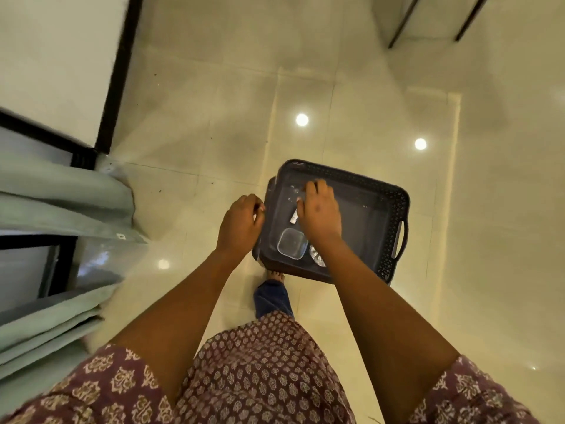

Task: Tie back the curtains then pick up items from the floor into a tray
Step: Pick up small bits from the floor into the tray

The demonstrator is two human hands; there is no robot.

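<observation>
A dark grey perforated tray (pixel 394 215) hangs above the floor in front of me. My left hand (pixel 241 221) grips its left rim. My right hand (pixel 319 209) reaches down inside the tray with its fingers curled toward the bottom; whether it holds anything is hidden by the hand's back. A small white item (pixel 294 218) lies under its thumb. A clear square container (pixel 292 243) and a silvery round thing (pixel 316 255) sit in the tray's near corner. Pale green curtains (pixel 61 194) hang gathered at the left.
Glossy cream floor tiles (pixel 214 133) spread all round, with ceiling lights mirrored in them. A black-framed glass door (pixel 119 71) stands at the left behind the curtains. Dark furniture legs (pixel 400 29) stand at the top right. My bare foot (pixel 275 276) shows under the tray.
</observation>
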